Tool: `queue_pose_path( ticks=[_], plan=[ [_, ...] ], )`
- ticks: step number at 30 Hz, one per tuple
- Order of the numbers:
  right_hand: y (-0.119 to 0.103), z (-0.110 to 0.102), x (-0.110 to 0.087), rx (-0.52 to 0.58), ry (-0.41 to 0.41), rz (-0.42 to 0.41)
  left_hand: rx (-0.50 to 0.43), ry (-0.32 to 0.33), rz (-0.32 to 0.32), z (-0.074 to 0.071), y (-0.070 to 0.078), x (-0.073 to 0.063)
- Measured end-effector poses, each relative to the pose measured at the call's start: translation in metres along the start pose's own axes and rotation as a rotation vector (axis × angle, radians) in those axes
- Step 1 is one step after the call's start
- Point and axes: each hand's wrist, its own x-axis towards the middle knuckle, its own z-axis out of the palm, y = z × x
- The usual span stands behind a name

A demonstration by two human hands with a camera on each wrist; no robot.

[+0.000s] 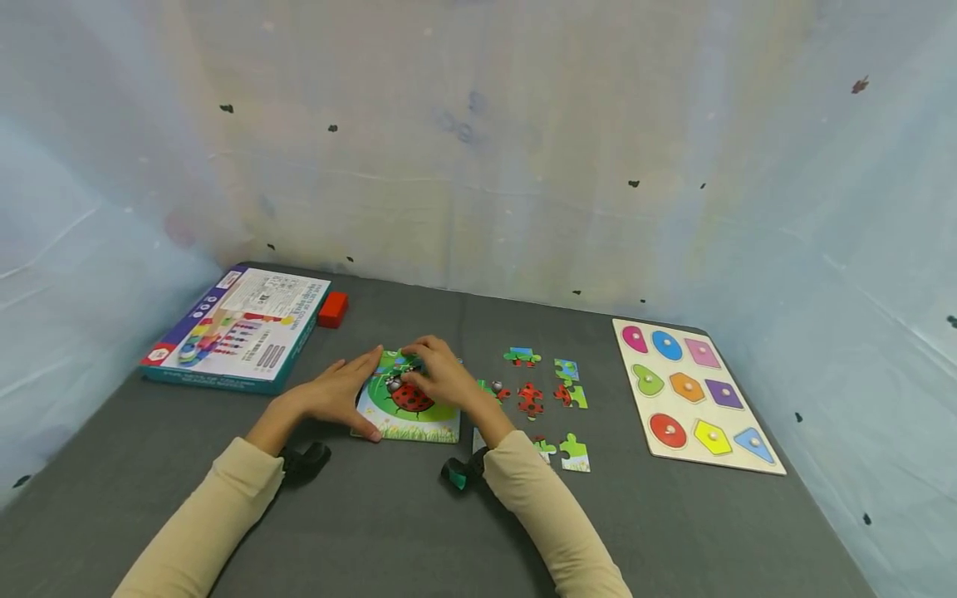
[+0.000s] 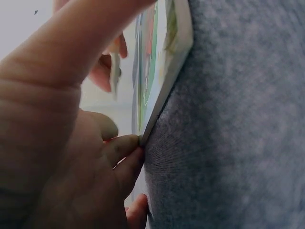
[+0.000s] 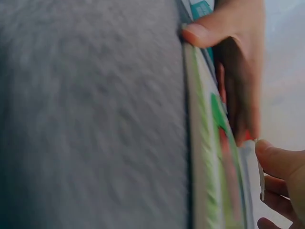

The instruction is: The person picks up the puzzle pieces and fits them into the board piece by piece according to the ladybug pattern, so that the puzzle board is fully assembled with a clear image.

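In the head view, the left-hand grip is resting with fingers outstretched along the left side of a ladybug board, which is lying on the grey surface. The right-hand grip is hovering over it; loose puzzle pieces are lying to its right. In the left wrist view, the right-hand grip is pinching a thin piece. In the right wrist view, the left thumb is touching the board's corner.
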Motion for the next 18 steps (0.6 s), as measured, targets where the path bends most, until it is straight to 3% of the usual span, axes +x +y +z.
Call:
queue_pose_path(
  ticks=[10,18],
  plan=[
    [-0.012,0.018,0.011,-0.08,-0.032,0.01,-0.023,0.008,-0.001,-0.003,0.0,-0.001],
    [-0.013,0.027,0.014,-0.112,-0.009,0.029,-0.009,0.008,0.023,-0.002,0.002,-0.001]
  ],
)
